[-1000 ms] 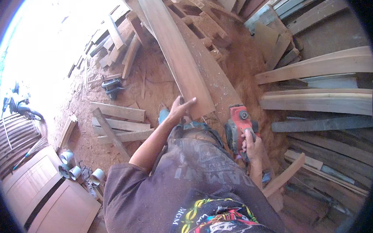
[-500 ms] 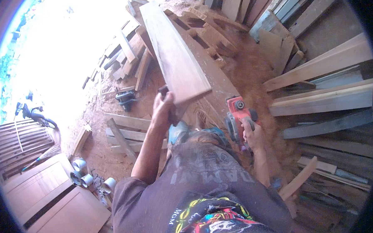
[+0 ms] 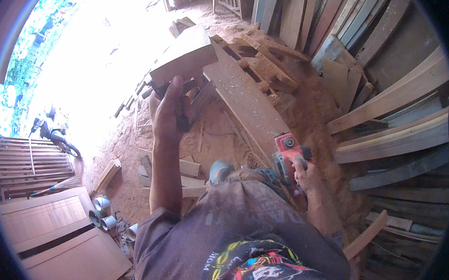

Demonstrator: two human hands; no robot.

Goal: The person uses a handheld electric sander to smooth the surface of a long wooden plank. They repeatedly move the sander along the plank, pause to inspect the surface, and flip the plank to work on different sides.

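My left hand (image 3: 169, 105) grips the near end of a pale wooden plank (image 3: 183, 54). The plank is lifted and tilted, its end face turned toward me and its far part lost in glare. A dark piece sits by the fingers below the plank, too unclear to name. My right hand (image 3: 305, 174) is closed round the handle of a red and black electric planer (image 3: 289, 146), held at my right by the near end of a long board (image 3: 247, 96).
Sawdust-covered wooden frames (image 3: 266, 63) lie beyond the long board. Stacked timber (image 3: 392, 137) lines the right. On the left are panelled doors (image 3: 74, 261), pipe pieces (image 3: 102, 204), a slatted frame (image 3: 32, 158) and a motorcycle (image 3: 54, 132). Offcuts (image 3: 188, 166) lie on the sawdusty floor.
My left hand has raised the plank's near end and moved it away and to the left, uncovering more of the long board. The planer stays in my right hand, nearly in place.
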